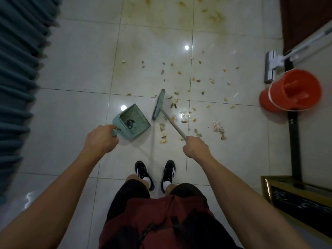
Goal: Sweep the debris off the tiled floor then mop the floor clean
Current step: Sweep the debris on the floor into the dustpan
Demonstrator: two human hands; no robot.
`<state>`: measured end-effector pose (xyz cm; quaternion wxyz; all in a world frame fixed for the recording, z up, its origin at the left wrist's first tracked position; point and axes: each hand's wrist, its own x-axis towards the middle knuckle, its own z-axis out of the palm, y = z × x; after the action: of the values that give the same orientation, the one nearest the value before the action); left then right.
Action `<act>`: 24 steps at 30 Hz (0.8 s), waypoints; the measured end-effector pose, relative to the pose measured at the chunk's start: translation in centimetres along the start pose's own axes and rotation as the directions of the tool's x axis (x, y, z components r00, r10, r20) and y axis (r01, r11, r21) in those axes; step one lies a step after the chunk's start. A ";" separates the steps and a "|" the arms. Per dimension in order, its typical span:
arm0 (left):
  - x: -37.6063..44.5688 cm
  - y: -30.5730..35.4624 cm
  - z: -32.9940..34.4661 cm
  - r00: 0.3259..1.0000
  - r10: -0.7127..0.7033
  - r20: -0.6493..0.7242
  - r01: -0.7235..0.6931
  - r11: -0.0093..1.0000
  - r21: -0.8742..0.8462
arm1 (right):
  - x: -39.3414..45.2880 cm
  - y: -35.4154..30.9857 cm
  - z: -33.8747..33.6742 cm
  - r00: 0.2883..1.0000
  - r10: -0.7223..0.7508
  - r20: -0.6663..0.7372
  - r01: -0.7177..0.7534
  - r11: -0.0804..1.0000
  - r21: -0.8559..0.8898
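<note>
Left hand (101,139) clamps the dustpan (132,121), right hand (195,147) grips the broom (159,104); pan's mouth faces away, so debris (179,105) may scatter past.

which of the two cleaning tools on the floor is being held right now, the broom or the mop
The broom: the right hand grips its handle. The mop leans untouched beside the orange bucket.

Floor tiles (75,65): pale grey-white, glossy, thin dark grout lines; yellowish-brown staining across the far tiles. Debris (195,81): tan, yellow and brown bits, a few pinkish. Dustpan (132,121): pale teal, dark spot inside. Broom head (159,104): grey-teal, on a grey stick. Bucket (291,90): orange-red with white rim band. Mop head (270,67): white and silver. Curtain (19,69): blue-grey, pleated. Shoes (142,171): black with white stripes; socks white. Shorts black, shirt dark red.
</note>
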<state>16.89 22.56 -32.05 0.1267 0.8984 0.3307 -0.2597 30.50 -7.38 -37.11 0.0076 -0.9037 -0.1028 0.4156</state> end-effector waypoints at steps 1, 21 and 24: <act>0.2 -0.6 -0.3 1.000 -0.008 -0.006 0.008 1.000 -0.003 | 0.2 -0.8 -0.3 1.000 -0.018 0.001 0.018 1.000 0.007; 14.0 -20.1 -9.3 0.998 -0.057 0.012 0.058 0.995 -0.082 | 11.6 -31.4 -1.3 0.993 -0.101 0.054 0.100 0.995 0.017; 15.6 -20.5 -10.2 0.999 -0.035 0.027 0.037 0.997 -0.067 | 11.7 -31.7 -1.5 0.997 -0.055 0.057 0.054 0.998 0.010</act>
<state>17.36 50.20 -33.27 0.1565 0.8842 0.3536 -0.2620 33.37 25.97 -41.76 0.0196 -0.8882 -0.1258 0.4414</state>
